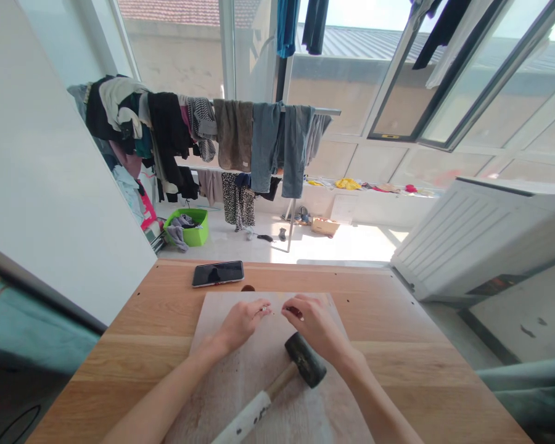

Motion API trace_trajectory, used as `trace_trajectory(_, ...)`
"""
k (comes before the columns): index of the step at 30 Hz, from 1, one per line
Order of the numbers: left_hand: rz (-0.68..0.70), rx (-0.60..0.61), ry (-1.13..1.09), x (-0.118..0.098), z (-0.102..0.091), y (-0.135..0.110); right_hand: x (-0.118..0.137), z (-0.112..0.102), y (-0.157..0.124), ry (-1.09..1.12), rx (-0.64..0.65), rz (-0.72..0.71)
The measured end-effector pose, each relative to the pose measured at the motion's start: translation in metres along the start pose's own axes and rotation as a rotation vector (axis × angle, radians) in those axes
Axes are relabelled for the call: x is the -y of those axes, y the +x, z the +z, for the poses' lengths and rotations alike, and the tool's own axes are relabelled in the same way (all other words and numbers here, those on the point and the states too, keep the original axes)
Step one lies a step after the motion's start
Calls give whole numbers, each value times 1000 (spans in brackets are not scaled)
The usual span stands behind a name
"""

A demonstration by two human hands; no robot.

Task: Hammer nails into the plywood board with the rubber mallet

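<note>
My left hand (242, 322) is above the far part of a pale wooden board (231, 382), its thumb and fingers pinched on something small and shiny, too small to name. Across a narrow gap, my right hand (317, 322) curls its fingers together; a small dark thing shows at the fingertips, but its kind cannot be made out. A rubber mallet (305, 359) lies on the board between my forearms. Its black head is close to my right wrist, and the pale-wrapped handle runs toward the near edge.
A phone (217, 274) lies on the wooden table (388, 357) beyond the board, near a small dark round object (248, 288). Behind the table stand a laundry rack (319, 111) hung with clothes and a green basket (198, 234). A white panel (65, 160) rises at left.
</note>
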State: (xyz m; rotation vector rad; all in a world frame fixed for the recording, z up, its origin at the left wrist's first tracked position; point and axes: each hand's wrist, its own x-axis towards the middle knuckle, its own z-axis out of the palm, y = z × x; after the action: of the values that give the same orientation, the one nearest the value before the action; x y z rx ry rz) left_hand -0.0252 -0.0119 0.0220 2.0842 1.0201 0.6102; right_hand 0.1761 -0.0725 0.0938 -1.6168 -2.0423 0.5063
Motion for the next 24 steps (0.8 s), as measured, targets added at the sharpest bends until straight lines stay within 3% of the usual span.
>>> trace_trajectory(4, -36, -39, -147, -16, -9, -10, 3, 7, -13, 144, 28, -10)
trace_trajectory(8, -117, 74, -229, -25, -23, -34, 20, 16, -18, 222, 139, -106)
trace_trajectory(11, -155, 100, -169, -24, -33, -56, 37, 15, -23, 263, 230, -145)
trace_trajectory(14, -157, -8, 14, -13, -44, -87, 40, 7, -35, 277, 208, -141)
trace_trajectory(17, -143, -187, 193, 7, -52, -130, 13, 3, -63, 218, -17, -72)
trace_trajectory(21, -126, -434, 346, 36, -43, -200, -59, 23, -124, -48, -447, 197)
trace_trajectory(24, -150, -512, 336, 40, -24, -238, -99, 49, -168, -176, -433, 182)
